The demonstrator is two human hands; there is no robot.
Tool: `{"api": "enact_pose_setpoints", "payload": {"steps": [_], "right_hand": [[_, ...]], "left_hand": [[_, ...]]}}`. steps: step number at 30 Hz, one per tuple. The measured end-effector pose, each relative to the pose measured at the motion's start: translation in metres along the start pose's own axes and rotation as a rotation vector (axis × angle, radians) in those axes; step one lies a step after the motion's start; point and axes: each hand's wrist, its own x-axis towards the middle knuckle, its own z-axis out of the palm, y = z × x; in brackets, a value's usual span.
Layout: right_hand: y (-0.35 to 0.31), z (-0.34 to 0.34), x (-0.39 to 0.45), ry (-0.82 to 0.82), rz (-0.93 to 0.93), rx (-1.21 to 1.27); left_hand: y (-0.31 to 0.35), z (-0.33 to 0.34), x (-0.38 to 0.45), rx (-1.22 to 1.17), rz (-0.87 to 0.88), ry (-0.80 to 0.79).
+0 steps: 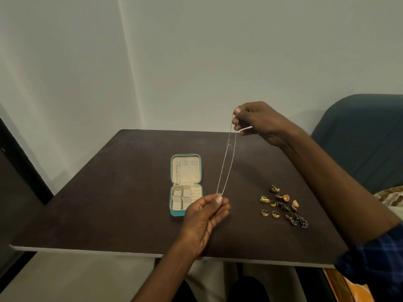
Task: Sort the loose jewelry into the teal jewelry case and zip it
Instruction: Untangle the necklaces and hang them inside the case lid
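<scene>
A thin silver chain necklace [227, 158] is stretched in the air above the dark table [109, 192]. My right hand [257, 123] pinches its upper end, raised high. My left hand [205, 216] pinches its lower loop, just right of the teal jewelry case [185, 184]. The case lies open and flat, with a cream lining. One chain hangs from the left hook in its lid. Its lower half has small square compartments and ring rolls. Loose jewelry [283, 205] lies in a cluster on the table at the right: gold rings, green and orange earrings, dark pieces.
The table's front edge [152, 253] is close to my lap. A dark blue chair [362, 136] stands at the right behind my right arm. A pale wall rises behind the table. Orange and patterned fabric lies at the lower right.
</scene>
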Motion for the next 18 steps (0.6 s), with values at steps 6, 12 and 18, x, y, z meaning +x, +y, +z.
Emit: {"api": "enact_pose_setpoints", "payload": {"steps": [6, 12, 18], "right_hand": [[0.003, -0.016, -0.008, -0.074, -0.161, -0.113], [0.032, -0.033, -0.036, -0.292, -0.284, -0.186], [0.047, -0.044, -0.075, -0.649, -0.300, -0.381]], "left_hand": [[-0.001, -0.016, -0.001, 0.112, 0.245, 0.157], [0.021, -0.041, -0.015, 0.438, 0.468, 0.288], [0.044, -0.065, -0.014, 0.649, 0.601, 0.349]]}}
